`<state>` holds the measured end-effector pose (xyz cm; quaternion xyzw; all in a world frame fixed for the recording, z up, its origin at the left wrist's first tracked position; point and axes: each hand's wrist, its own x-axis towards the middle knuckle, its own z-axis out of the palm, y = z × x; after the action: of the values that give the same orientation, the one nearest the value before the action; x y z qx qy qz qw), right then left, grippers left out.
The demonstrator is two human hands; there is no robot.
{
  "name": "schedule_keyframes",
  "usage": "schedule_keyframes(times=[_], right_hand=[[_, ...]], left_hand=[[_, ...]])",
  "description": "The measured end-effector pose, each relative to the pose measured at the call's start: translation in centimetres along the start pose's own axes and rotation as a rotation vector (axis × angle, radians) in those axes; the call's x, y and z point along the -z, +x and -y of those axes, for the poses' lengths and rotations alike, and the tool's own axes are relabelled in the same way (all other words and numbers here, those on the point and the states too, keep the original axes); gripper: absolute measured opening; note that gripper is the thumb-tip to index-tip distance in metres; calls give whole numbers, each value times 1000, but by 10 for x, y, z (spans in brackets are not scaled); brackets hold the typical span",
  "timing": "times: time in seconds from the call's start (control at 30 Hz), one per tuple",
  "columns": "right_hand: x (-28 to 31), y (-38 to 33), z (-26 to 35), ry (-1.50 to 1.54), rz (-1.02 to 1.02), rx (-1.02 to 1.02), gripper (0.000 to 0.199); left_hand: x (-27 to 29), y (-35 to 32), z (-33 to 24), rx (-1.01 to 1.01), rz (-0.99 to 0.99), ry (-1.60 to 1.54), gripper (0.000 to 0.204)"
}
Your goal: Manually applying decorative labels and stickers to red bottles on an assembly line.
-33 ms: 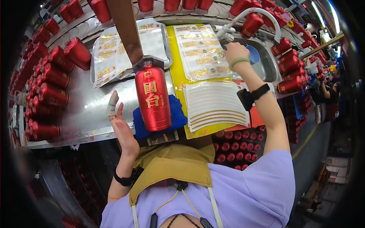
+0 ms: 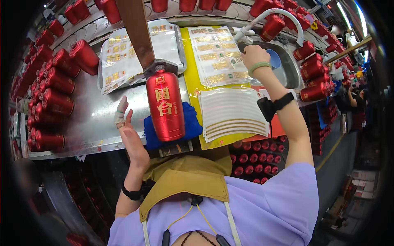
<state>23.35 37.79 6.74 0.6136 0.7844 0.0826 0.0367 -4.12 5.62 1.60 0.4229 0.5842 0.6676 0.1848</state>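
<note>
A glossy red bottle (image 2: pixel 165 123) with gold lettering rests on a folded blue cloth (image 2: pixel 191 119), its capped neck against a dark angular bracket (image 2: pixel 167 65) below a brown post. Left of the bottle, my left hand (image 2: pixel 130 137) is open with fingers stretched out, touching nothing; one finger has a pale covering and a green band. My right hand (image 2: pixel 255 58) is closed, fingers curled down between the gold label sheet (image 2: pixel 217 55) and the basin (image 2: pixel 287 71). Whatever its fingertips hold is hidden. Below that sheet lies another white sheet with curved gold-edged strips (image 2: pixel 232 110).
A blue bowl (image 2: pixel 273 59) sits in the basin under a white curved tap (image 2: pixel 283 11). A metal tray (image 2: pixel 179 45) holds more label sheets. Red bottles (image 2: pixel 58 102) crowd the left side, with others (image 2: pixel 315 80) at the right. A yellow mat (image 2: pixel 191 74) lies beneath the sheets.
</note>
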Motion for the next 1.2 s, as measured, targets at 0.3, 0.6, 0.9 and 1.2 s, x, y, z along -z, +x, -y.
schedule_keyframes(times=[0.3, 0.6, 0.9, 1.2], right_hand=[[117, -63, 49, 790, 38, 514, 38], [138, -108, 60, 1067, 25, 645, 37], [82, -188, 79, 1381, 283, 345, 21], [5, -206, 109, 1409, 346, 138, 24]], left_hand=[[-64, 93, -59, -134, 515, -190, 64], [-41, 91, -66, 138, 699, -304, 31], [37, 50, -80, 94, 685, 74, 33], [41, 27, -19, 569, 562, -152, 50]])
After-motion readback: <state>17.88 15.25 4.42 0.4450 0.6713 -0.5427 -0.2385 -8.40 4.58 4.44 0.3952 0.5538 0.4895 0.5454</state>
